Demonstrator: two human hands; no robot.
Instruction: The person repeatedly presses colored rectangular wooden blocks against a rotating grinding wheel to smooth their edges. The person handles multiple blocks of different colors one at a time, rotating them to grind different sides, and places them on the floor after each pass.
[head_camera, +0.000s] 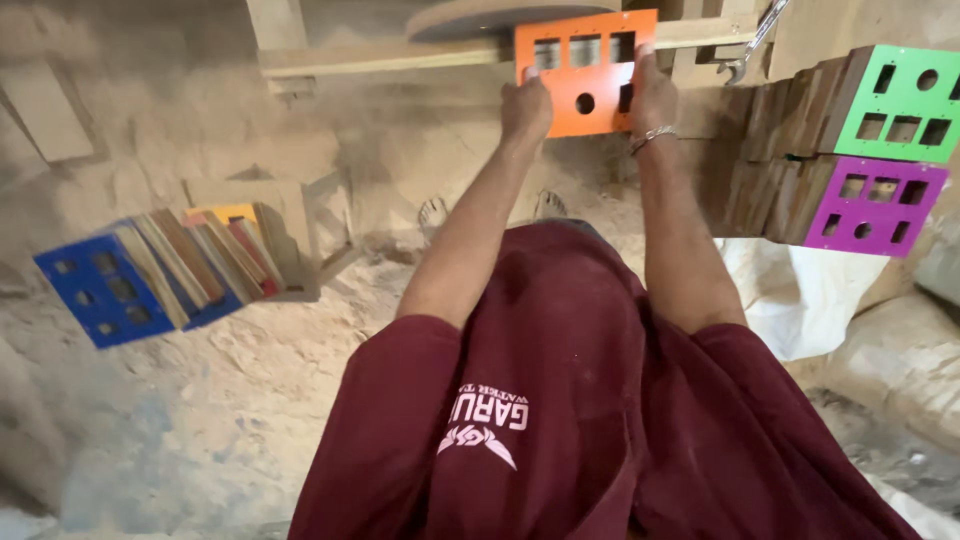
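While we grip the orange panel (585, 72) by both edges, left hand (526, 105) and right hand (652, 95) are clamped shut on it.

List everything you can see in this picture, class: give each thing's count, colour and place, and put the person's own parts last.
orange panel: one, orange with cut-out holes, top centre, held by both hands
green panel: one, green, top right, on a stack of wooden boards
purple panel: one, purple, just below the green one
blue panel: one, blue, left, fronting a leaning row of thin boards
wrench: one, metal, top right
maroon shirt: one, lower centre
bracelet: one, silver, right wrist
left hand: grips the panel's left edge
right hand: grips the panel's right edge
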